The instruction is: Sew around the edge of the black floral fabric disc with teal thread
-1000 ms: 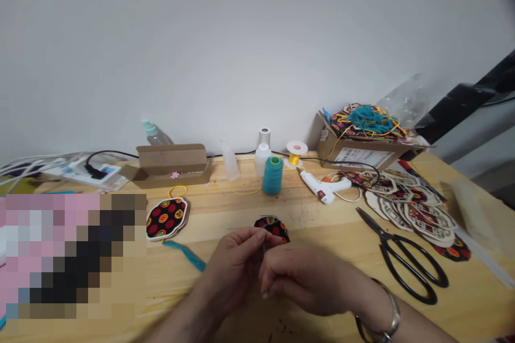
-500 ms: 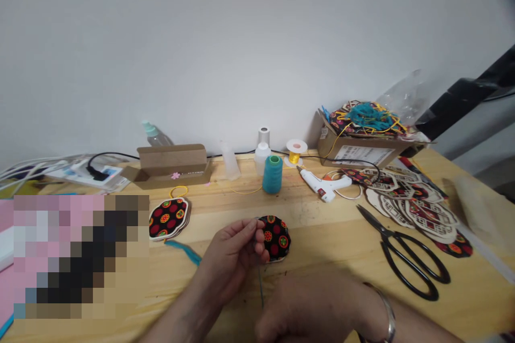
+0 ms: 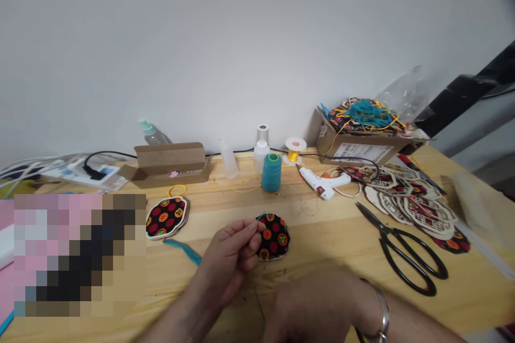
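Observation:
My left hand point(image 3: 231, 257) pinches the left edge of a small round black patch with red and orange flowers point(image 3: 276, 237), held just above the wooden table point(image 3: 322, 236). A thin teal thread point(image 3: 259, 303) runs from the patch down toward my right hand point(image 3: 317, 308). That hand is low at the frame's bottom, fingers curled and closed, and it wears a metal bracelet. What its fingers pinch is hidden.
A matching stack of patches point(image 3: 167, 217) lies left, with a teal strip point(image 3: 183, 251) nearby. Behind are a teal thread spool point(image 3: 272, 172), yellow spool point(image 3: 295, 150), glue gun point(image 3: 324, 182) and cardboard boxes point(image 3: 169, 163). Black scissors point(image 3: 402, 249) and patterned cutouts point(image 3: 414, 203) lie right.
My right hand has drawn away from the patch, down toward me, and a thread now stretches between them. The left hand has turned the patch so its flowered face shows.

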`<move>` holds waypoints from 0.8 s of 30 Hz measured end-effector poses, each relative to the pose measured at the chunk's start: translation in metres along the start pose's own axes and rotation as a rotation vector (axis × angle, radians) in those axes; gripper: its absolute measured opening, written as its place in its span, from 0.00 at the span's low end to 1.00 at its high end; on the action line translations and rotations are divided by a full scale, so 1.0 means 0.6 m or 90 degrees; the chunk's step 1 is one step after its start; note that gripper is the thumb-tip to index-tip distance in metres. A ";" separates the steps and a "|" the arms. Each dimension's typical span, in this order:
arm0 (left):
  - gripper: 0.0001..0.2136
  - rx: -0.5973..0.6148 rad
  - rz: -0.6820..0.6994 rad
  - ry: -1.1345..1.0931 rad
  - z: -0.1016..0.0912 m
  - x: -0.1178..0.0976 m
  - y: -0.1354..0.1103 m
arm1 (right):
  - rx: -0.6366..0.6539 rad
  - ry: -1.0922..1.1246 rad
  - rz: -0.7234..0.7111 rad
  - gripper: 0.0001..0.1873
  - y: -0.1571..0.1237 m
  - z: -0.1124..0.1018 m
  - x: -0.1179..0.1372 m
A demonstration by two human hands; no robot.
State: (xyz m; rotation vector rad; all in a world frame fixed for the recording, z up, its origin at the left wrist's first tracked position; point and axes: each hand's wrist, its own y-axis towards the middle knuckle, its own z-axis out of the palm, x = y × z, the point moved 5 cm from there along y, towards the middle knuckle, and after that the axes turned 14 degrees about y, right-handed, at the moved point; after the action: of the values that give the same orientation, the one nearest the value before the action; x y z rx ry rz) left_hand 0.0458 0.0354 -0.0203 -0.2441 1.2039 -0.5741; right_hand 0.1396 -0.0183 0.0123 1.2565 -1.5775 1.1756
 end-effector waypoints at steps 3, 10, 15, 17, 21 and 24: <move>0.06 0.000 -0.003 -0.002 -0.002 0.003 0.002 | -0.066 0.136 -0.005 0.03 -0.022 -0.019 -0.006; 0.07 -0.037 0.002 0.040 -0.003 0.008 -0.003 | -0.731 0.163 0.034 0.11 -0.078 -0.118 -0.049; 0.07 -0.022 -0.001 0.083 0.001 0.012 -0.005 | -0.773 0.005 -0.014 0.19 -0.070 -0.125 -0.044; 0.07 -0.017 -0.002 0.088 0.001 0.015 -0.005 | -0.743 -0.028 -0.045 0.19 -0.065 -0.121 -0.038; 0.08 0.004 -0.003 0.092 0.003 0.017 -0.006 | -0.745 -0.060 -0.065 0.08 -0.065 -0.120 -0.036; 0.07 0.002 -0.006 0.090 0.003 0.016 -0.007 | -0.806 -0.097 -0.050 0.07 -0.076 -0.128 -0.038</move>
State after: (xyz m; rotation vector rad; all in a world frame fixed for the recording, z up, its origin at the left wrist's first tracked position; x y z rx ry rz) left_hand 0.0487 0.0267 -0.0255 -0.2083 1.3392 -0.6094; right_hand 0.1911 0.0581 0.0193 0.5159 -1.8289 -0.1054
